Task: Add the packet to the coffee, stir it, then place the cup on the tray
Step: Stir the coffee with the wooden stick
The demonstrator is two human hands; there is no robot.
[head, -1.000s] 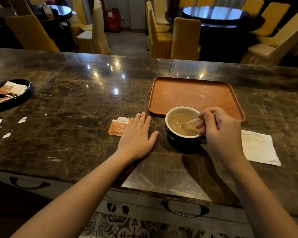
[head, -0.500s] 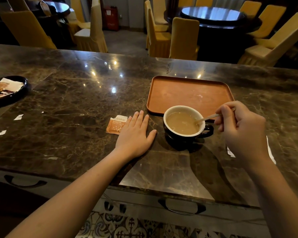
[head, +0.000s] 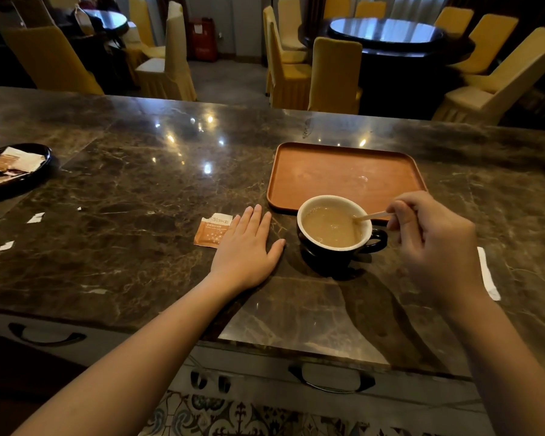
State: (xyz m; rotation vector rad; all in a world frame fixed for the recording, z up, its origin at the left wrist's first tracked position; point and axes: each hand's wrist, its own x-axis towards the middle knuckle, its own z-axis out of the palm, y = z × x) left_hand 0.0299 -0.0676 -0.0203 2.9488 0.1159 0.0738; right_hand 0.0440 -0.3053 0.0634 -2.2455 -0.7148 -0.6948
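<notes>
A black cup (head: pixel 334 253) with a white inside holds milky coffee and stands on the marble counter just in front of the orange tray (head: pixel 343 171). Its handle points right. My right hand (head: pixel 434 247), to the right of the cup, pinches a thin pale stirrer (head: pixel 370 216) whose tip dips into the coffee at the right rim. My left hand (head: pixel 246 250) lies flat on the counter left of the cup, fingers apart, holding nothing. A torn orange packet (head: pixel 211 231) lies by its fingertips.
A white napkin (head: pixel 488 275) lies right of my right hand, partly hidden. A black dish (head: pixel 41 152) with packets sits at far left, with paper scraps (head: pixel 35 217) nearby. Yellow-covered chairs (head: pixel 334 73) stand beyond the counter's far edge.
My right hand has drawn back to the right, off the cup, still holding the stirrer, so the cup's handle now shows. My left hand has stayed flat.
</notes>
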